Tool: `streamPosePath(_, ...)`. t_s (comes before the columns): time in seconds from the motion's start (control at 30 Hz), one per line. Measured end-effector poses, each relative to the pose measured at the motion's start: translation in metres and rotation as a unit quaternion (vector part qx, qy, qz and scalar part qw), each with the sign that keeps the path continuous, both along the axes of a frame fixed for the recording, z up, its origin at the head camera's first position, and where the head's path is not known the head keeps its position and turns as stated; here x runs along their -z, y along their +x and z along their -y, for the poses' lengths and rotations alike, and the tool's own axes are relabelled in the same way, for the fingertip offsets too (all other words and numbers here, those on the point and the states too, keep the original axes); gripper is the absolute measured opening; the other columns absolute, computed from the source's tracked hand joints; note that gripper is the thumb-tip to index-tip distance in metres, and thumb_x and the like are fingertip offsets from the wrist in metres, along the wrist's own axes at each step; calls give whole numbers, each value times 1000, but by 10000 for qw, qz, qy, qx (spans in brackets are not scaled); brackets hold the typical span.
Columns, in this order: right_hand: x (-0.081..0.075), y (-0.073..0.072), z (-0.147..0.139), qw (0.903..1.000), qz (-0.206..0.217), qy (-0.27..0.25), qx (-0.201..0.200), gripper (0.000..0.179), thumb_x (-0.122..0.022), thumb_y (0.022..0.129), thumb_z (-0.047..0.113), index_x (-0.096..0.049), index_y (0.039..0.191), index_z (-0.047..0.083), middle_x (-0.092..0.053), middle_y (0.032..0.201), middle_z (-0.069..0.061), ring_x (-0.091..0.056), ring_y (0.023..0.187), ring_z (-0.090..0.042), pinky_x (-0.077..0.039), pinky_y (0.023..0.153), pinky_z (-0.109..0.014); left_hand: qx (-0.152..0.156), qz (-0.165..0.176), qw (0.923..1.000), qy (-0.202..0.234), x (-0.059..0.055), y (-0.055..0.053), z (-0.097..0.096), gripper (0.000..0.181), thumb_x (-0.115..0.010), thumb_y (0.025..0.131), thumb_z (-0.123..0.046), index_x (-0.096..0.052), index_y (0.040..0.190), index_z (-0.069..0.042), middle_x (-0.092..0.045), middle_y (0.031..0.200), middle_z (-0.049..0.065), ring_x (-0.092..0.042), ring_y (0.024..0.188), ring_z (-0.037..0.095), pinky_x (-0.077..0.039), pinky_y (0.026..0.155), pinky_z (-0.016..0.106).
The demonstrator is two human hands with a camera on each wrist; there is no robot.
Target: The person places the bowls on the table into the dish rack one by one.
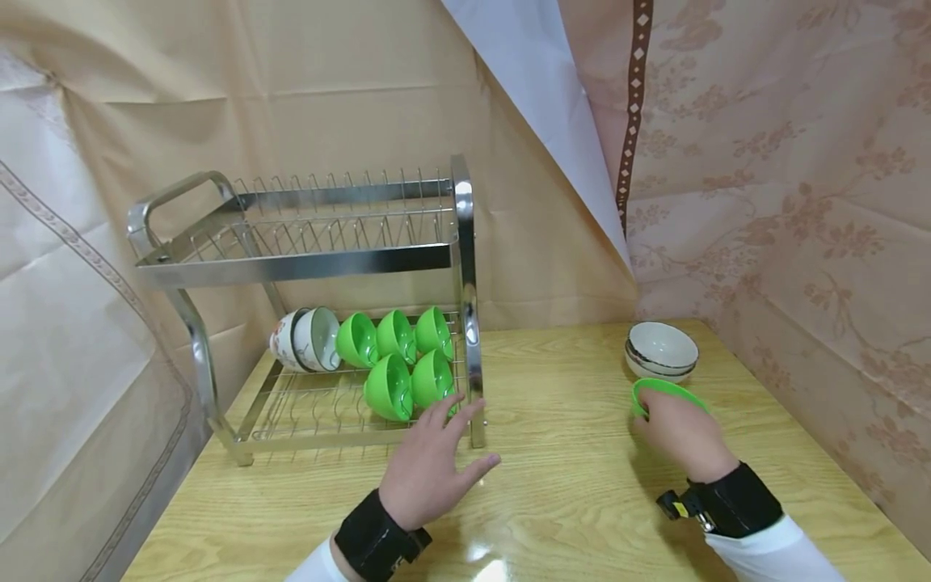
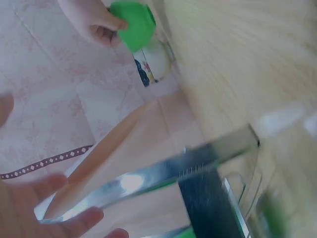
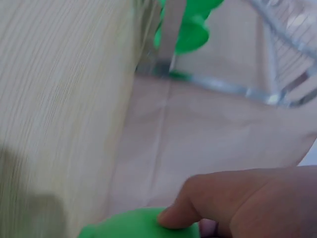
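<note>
My right hand (image 1: pixel 680 428) grips a green bowl (image 1: pixel 669 390) by its rim at the right side of the table, just in front of two stacked white bowls (image 1: pixel 662 346). In the right wrist view the thumb presses on the green bowl's (image 3: pixel 141 223) outer side. The left hand (image 1: pixel 432 465) hovers with spread fingers by the front right corner of the metal dish rack (image 1: pixel 471 323), holding nothing. Several green bowls (image 1: pixel 388 388) stand tilted on the rack's lower tier, beside two white patterned bowls (image 1: pixel 318 338) at the left.
The rack's upper tier (image 1: pixel 305 263) has rows of wire slots. Fabric curtains (image 1: pixel 349 97) hang behind and along both sides of the wooden table (image 1: pixel 553 428). A patterned cloth wall (image 1: pixel 822 242) borders the right edge.
</note>
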State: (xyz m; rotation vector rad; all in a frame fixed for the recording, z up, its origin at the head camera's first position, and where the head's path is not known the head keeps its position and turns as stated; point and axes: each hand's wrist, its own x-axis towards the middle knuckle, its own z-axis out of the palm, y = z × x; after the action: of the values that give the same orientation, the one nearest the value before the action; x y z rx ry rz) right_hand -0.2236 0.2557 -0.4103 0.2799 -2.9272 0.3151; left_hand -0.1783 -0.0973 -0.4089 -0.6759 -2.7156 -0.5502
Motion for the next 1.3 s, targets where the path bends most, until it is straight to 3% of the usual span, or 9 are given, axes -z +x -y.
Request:
streamPosePath(0.17,-10,16,34,9984,-422,-8,-377,27,-71,81,10,-46,72,15,-37,62,3,-38,55,-15,-27,44,-25,111,932,9912,930,-1,1,-3,74,-38,92,-69,-36,148,-21,-36,150,9,-42,125,26,-47,95,53)
streamPosePath(0.27,-12,28,55,9926,-876,-26,-837,21,-72,79,8,-52,76,15,-47,66,5,-43,59,-14,-35,45,-26,344,1621,9712,1713,0,1,-5,71,-39,95,-64,-34,149,-18,-37,149,8,-44,123,25,-47,96,51)
streamPosePath(0.33,-11,37,69,9851,-1209,-42,-1223,18,-74,77,7,-58,79,14,-52,69,7,-45,63,-13,-41,49,-27,600,2192,9432,2422,0,0,-6,66,-42,98,-57,-33,148,-15,-37,148,11,-46,122,27,-48,95,50)
streamPosePath(0.5,-7,59,95,9581,-1755,-64,-2260,18,-75,74,10,-62,84,18,-56,76,13,-46,69,-7,-47,55,-25,1189,3316,8471,3979,0,-1,-10,54,-42,104,-38,-31,145,-4,-37,143,24,-49,117,34,-52,91,45)
streamPosePath(0.7,-6,80,113,9203,-2212,-288,-3215,20,-73,69,9,-61,82,19,-56,79,13,-47,71,-8,-48,57,-25,1488,4388,7401,4874,4,-2,-14,55,-38,106,-36,-27,146,1,-36,142,29,-55,110,36,-51,91,50)
streamPosePath(0.8,-5,85,117,9067,-2277,-314,-3536,22,-75,67,9,-60,80,18,-59,85,11,-49,75,-9,-49,60,-25,1608,4755,7003,5076,9,-3,-14,58,-34,106,-38,-24,148,0,-38,142,29,-55,109,38,-50,91,51)
streamPosePath(0.9,-4,86,119,9035,-2154,-348,-3688,23,-76,66,8,-59,79,17,-61,91,9,-51,80,-9,-51,64,-26,1646,4907,6760,5245,14,-4,-13,59,-34,106,-39,-22,149,-2,-39,141,29,-54,110,39,-50,91,51)
streamPosePath(1.07,-3,85,118,9090,-1952,-407,-3661,21,-75,68,8,-59,78,18,-61,95,8,-52,86,-8,-52,69,-27,1621,5030,6541,5412,18,-6,-11,59,-39,104,-39,-22,149,-4,-47,135,29,-54,111,38,-49,93,49)
streamPosePath(1.3,-3,82,116,8967,-2113,-485,-3858,23,-74,70,5,-63,87,16,-61,100,6,-53,94,-10,-53,76,-30,1648,5010,6465,5513,12,-6,-7,57,-43,104,-32,-20,149,-5,-46,135,27,-54,110,38,-53,89,43)
